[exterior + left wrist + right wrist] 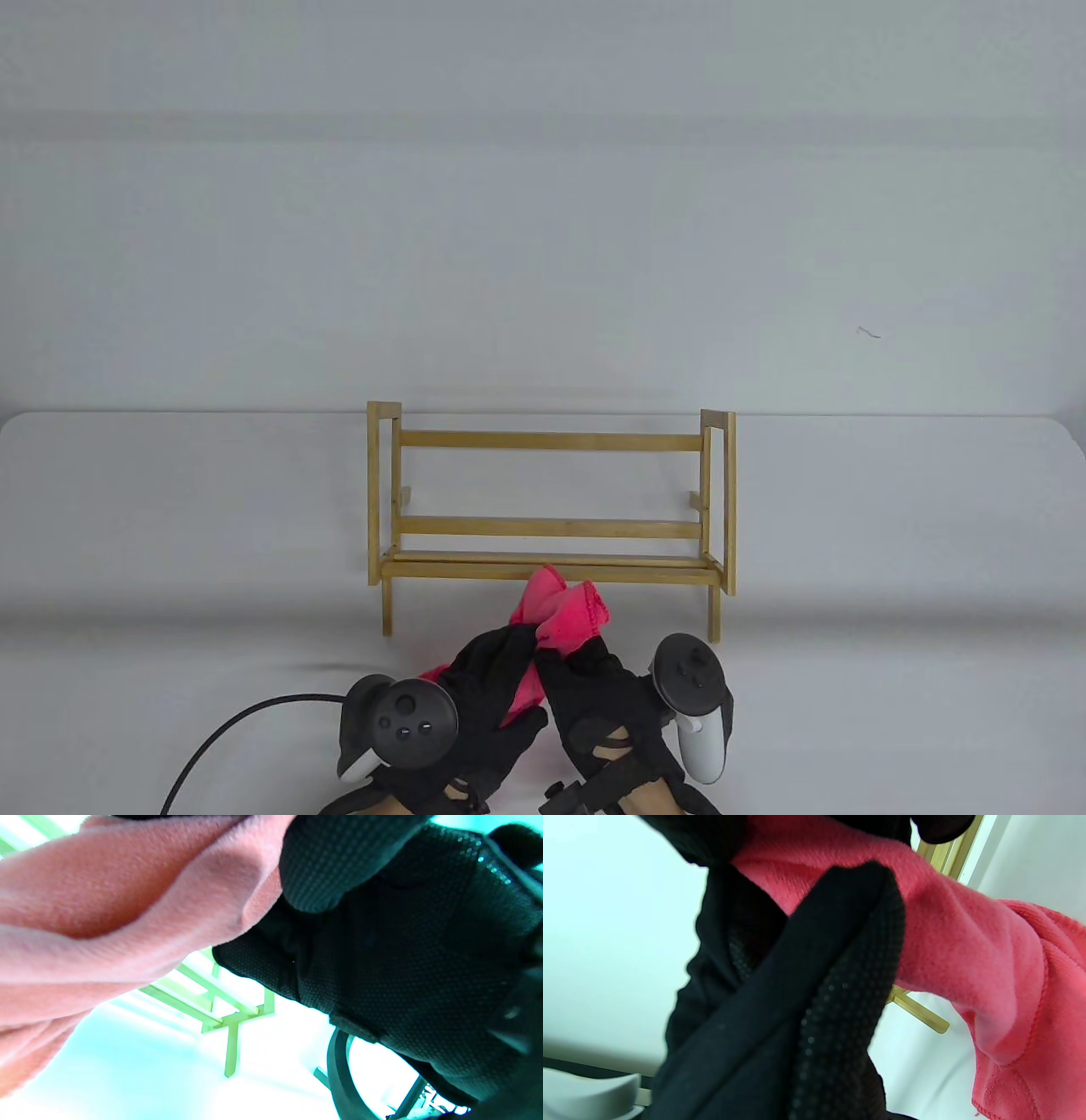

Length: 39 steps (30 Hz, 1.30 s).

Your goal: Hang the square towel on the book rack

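Both hands, the left hand (484,679) and right hand (594,688), pinch the bunched towel (564,613) just short of the rack (551,441); spread it wide apart, I judge, before lifting over the top rail.

Bright pink towel (562,613), a deeper pink stitched hem along its edge, bunched between two black gloves, the left hand (484,688) and right hand (594,696), whose palms carry a fine dotted grip pattern. Behind them the book rack (551,509) is a warm honey-yellow wood on a pale grey-white table (170,526). The left tracker (407,717) is dark grey, the right tracker (696,705) dark on top with a white handle, and a black cable (229,734) trails off left.
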{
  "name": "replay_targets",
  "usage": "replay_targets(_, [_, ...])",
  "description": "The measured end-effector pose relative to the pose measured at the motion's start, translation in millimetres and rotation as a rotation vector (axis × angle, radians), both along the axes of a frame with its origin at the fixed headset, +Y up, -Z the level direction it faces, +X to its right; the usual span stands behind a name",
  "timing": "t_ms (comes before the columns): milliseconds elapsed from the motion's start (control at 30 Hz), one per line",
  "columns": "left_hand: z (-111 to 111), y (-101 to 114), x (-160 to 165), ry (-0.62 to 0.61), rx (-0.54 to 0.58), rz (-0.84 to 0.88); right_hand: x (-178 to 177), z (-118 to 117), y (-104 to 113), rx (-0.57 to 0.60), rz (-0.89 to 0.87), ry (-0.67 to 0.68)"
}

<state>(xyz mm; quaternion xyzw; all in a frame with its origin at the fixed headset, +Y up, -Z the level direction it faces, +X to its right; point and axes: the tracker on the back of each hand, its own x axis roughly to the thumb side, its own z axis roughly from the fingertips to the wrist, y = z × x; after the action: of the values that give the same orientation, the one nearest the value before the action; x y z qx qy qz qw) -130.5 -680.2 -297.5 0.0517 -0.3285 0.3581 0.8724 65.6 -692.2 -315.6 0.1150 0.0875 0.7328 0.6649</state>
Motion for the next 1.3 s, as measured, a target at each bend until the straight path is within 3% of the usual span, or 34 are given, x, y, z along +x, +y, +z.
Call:
replay_targets(333, [0,-4,2,-0.018,0.022,-0.065,9,0,3,0.044,0.059,-0.135])
replay_targets(567, [-5,-6,-8,0.043,0.055,-0.13,14,0,3,0.061,0.088,-0.197])
replay_targets(967, [-30,-13,-63,0.241,-0.044,-0.078,31,1,8,0.093,0.131,-0.319])
replay_targets(1300, [-39,-21,-80,0.284,-0.136,-0.091,50,0,26,0.184,0.24,-0.475])
